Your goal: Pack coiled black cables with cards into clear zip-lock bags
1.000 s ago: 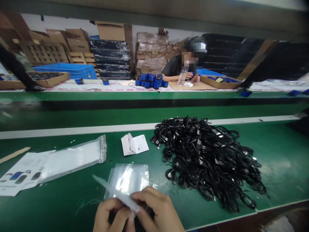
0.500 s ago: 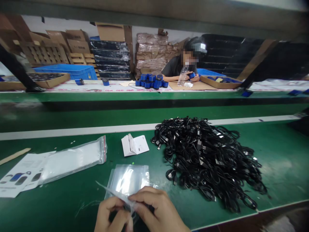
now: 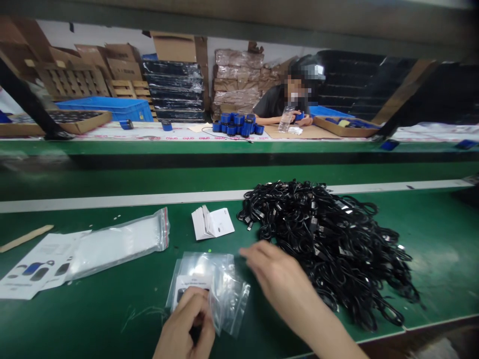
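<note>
Pinching the bag (image 3: 229,295), left hand (image 3: 186,330) covers seemingly printed, illegible card (image 3: 193,284).

We're working with a bare left hand (image 3: 185,326) and a bare right hand (image 3: 279,281), right forearm showing uncovered as far as we're seeing it.

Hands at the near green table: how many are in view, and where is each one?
2. The left hand pinches a clear bag at the near edge; the right hand hovers open at the black cable pile's left side. No others show there.
</note>
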`<action>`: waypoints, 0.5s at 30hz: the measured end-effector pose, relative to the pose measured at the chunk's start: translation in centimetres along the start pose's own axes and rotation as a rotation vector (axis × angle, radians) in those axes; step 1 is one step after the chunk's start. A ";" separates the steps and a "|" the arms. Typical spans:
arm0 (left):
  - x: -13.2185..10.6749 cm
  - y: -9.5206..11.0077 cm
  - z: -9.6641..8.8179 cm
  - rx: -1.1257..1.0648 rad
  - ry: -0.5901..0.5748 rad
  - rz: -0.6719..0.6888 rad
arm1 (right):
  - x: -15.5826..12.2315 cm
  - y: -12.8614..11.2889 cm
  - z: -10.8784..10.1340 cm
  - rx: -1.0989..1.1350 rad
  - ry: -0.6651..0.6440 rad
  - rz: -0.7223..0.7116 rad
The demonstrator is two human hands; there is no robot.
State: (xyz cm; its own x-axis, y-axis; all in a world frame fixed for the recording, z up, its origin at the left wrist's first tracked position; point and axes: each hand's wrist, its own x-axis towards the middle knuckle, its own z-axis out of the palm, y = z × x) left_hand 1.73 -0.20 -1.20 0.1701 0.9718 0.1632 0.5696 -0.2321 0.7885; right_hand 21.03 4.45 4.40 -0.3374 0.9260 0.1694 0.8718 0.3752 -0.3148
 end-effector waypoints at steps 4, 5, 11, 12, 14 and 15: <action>0.4 0.2 0.0 -0.042 -0.038 -0.071 | 2.5 2.9 -0.9 -0.569 0.062 0.049; 0.4 0.1 0.1 -0.044 -0.033 -0.080 | 3.0 3.4 -1.0 -0.569 0.058 0.030; 0.4 -0.3 -0.1 -0.012 -0.060 -0.090 | 3.5 4.8 -0.9 -0.366 0.137 -0.059; 0.5 -0.3 -0.2 0.008 -0.082 -0.082 | 3.1 4.4 -0.8 -0.314 0.149 -0.064; 0.7 -0.4 -0.4 0.051 -0.130 -0.052 | 2.0 2.8 -0.6 -0.205 0.135 -0.081; 0.7 -0.5 -0.5 0.072 -0.146 -0.027 | 1.2 1.8 -0.5 -0.132 0.102 -0.089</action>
State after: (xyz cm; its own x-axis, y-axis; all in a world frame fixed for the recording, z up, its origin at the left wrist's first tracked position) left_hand 1.20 0.64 -1.14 0.2655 0.9628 0.0504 0.6306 -0.2130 0.7463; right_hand 22.35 6.23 4.47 -0.3832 0.8781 0.2866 0.8814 0.4404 -0.1707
